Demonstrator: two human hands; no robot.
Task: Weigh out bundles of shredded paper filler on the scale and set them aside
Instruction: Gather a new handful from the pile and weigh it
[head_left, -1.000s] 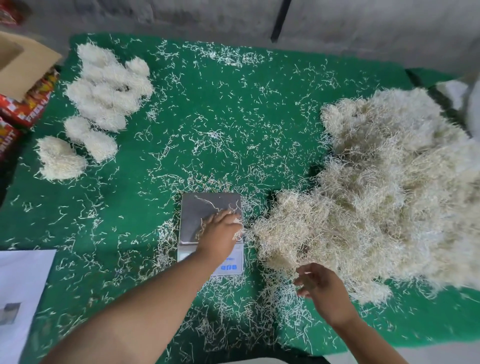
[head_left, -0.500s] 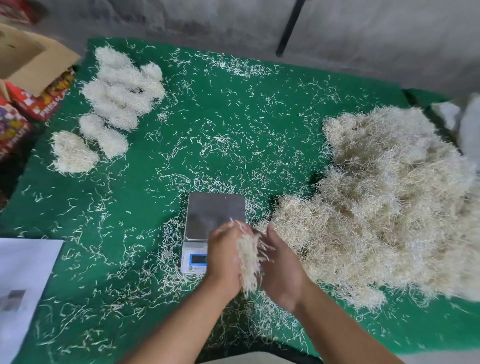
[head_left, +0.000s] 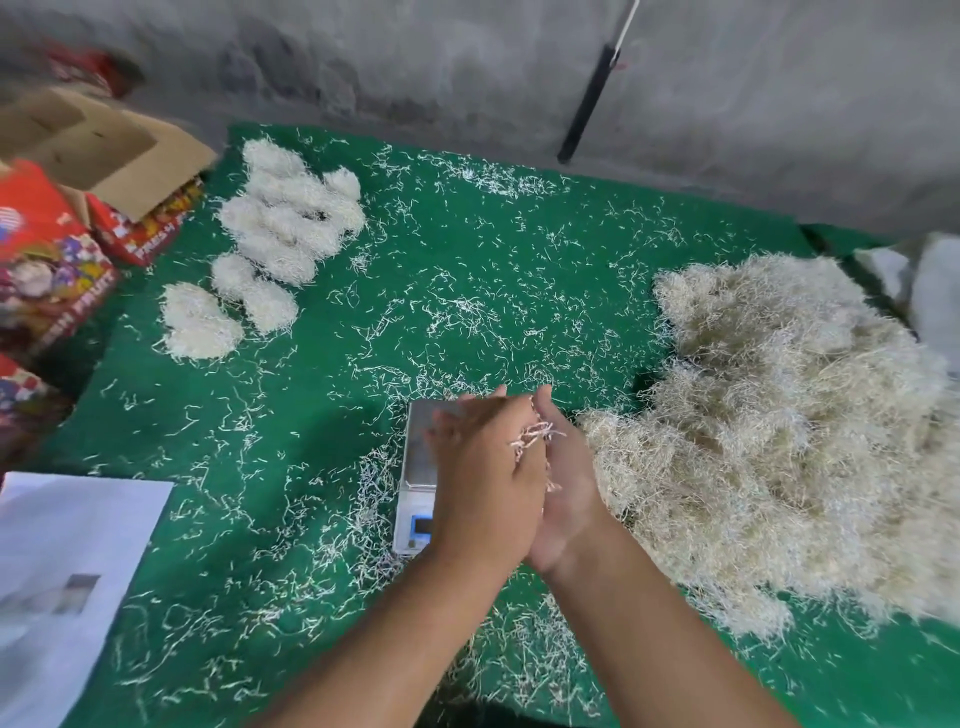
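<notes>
My left hand (head_left: 483, 467) and my right hand (head_left: 569, 493) are pressed palm to palm with straight fingers, squeezing a small bundle of shredded paper (head_left: 537, 435) between them. Only a few strands stick out at the top. The hands hover over the right side of the small digital scale (head_left: 420, 452), whose steel platform carries no bundle. A big loose pile of shredded paper filler (head_left: 779, 431) lies just right of the hands. Several weighed bundles (head_left: 291, 223) sit at the far left of the green mat (head_left: 493, 291).
Loose paper strands litter the whole mat. Printed red boxes (head_left: 47, 260) and an open cardboard box (head_left: 104, 145) stand off the left edge. A white sheet (head_left: 67, 571) lies at the near left. A white bag (head_left: 935, 291) sits at the far right.
My right hand joined my left hand over the scale with a tuft of paper between them. The palms have now closed tighter, hiding most of the tuft.
</notes>
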